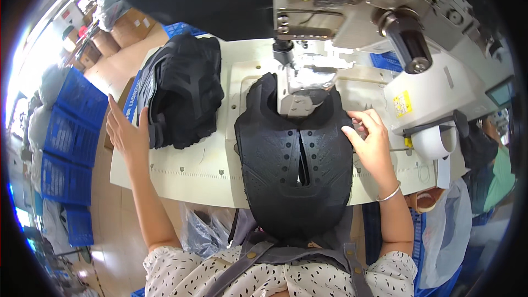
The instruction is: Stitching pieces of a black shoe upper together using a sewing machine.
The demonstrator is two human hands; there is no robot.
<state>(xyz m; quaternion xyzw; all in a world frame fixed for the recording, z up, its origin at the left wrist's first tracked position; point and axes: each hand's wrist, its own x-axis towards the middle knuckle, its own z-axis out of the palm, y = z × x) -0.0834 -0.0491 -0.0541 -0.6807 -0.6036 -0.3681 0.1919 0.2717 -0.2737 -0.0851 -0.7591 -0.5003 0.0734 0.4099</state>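
Note:
A black shoe upper (275,170) lies flat under the sewing machine head (300,96), its rounded toe hanging over the table's near edge. Rows of eyelets flank the slit down its middle. My right hand (373,140) is at the upper's right edge, thumb and forefinger tips apart and the other fingers curled. It appears to touch the edge without gripping it. Out to the left, my left hand (126,136) is open and holds nothing, fingers stretched out. Beside it is a stack of black shoe uppers (190,88). The machine head hides the needle area.
The white table (170,179) has a ruler marking along its front. At the right stand a white machine housing (440,88) and a white cup-shaped part (434,142). Blue crates (69,146) are stacked on the floor at left. A clear plastic bag (203,234) hangs below the table.

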